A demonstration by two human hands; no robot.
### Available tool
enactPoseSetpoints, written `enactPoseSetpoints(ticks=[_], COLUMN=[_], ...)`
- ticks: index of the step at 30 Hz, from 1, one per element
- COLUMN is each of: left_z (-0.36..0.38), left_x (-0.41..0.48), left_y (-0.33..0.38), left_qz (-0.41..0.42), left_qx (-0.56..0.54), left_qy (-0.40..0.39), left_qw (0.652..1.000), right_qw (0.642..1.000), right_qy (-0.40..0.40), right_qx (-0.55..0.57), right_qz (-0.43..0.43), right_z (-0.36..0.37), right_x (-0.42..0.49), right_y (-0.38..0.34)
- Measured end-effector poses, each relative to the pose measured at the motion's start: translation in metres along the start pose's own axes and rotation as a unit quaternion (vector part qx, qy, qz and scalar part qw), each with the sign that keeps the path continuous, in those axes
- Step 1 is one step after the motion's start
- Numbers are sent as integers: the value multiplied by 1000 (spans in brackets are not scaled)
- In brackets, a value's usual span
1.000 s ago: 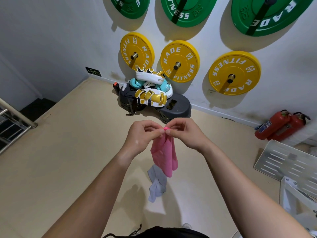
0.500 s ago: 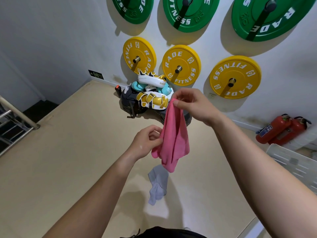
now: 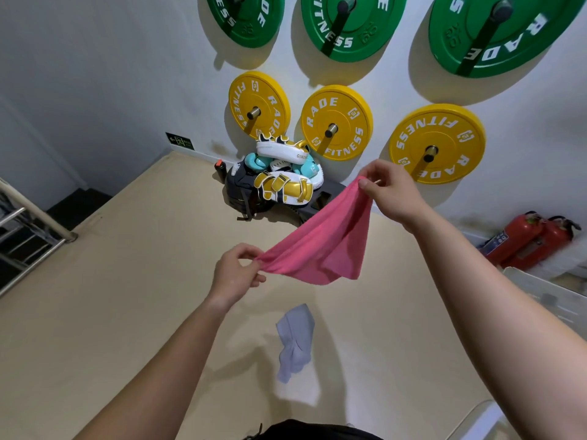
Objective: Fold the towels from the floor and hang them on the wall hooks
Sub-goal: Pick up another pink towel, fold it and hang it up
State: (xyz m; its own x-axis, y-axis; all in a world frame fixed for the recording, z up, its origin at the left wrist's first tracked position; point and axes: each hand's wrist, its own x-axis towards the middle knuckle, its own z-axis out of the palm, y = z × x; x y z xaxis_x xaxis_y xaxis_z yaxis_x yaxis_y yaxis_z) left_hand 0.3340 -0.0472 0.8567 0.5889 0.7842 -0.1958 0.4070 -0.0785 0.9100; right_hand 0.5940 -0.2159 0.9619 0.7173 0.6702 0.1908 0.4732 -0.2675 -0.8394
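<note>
A pink towel [image 3: 324, 246] stretches in the air between my two hands. My left hand [image 3: 236, 271] pinches its lower left corner. Higher up and further right, my right hand [image 3: 389, 188] pinches the upper corner. The cloth sags between them and a loose corner hangs down at the lower right. Below it a crumpled grey towel [image 3: 295, 341] lies on the beige floor [image 3: 127, 296].
Yellow weight plates [image 3: 436, 144] and green weight plates [image 3: 349, 23] hang on pegs on the white wall. A pile of boxing pads [image 3: 282, 179] sits at the wall's foot. Two red fire extinguishers [image 3: 524, 239] lie at right, a stair railing [image 3: 28, 214] at left.
My hands have moved apart, the right rising toward the wall and the left staying low. The pink towel, bunched between them before, is now pulled out wide.
</note>
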Motion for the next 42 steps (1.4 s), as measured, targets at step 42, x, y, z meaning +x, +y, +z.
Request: enactPoseSetpoints(ticks=[42], left_z=[-37], left_x=[38], left_y=[53], left_qz=[135], left_qx=[102], left_qy=[20], left_qw=[985], right_qw=[975], right_qy=[107], right_qx=[83], right_qz=[179], right_z=[28], right_x=[-37], right_y=[61])
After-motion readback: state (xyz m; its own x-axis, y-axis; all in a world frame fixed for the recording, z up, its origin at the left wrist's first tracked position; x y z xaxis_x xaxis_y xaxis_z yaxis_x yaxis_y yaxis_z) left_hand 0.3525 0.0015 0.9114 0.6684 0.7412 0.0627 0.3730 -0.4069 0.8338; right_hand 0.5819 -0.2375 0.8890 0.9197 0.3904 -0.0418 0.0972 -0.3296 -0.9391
